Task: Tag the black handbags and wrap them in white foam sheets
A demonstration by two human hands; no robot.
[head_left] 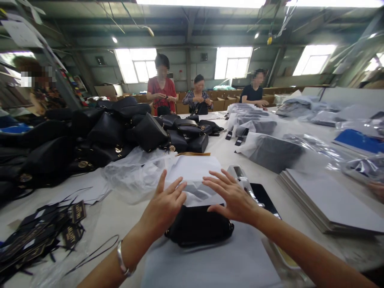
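Note:
A black bag [201, 229] lies on white sheets [207, 266] in front of me, its far part under thin white wrapping [202, 192]. My left hand [168, 200], with a silver bangle on the wrist, is over the bag's left side, fingers spread. Over its right side is my right hand [232, 196], also with spread fingers. Neither hand grips anything that shows; whether the fingertips touch the wrapping I cannot tell. Just beyond lies a white sheet [195, 166], with crumpled translucent wrapping [132, 170] to its left.
Black bags [105, 130] are heaped at the left, above black tags [39, 236]. Wrapped bags [270, 150] and stacked boards [327, 200] stand right. A dark flat device [265, 198] is beside my right forearm. Several people stand or sit beyond; a person's hand [376, 190] shows at the right edge.

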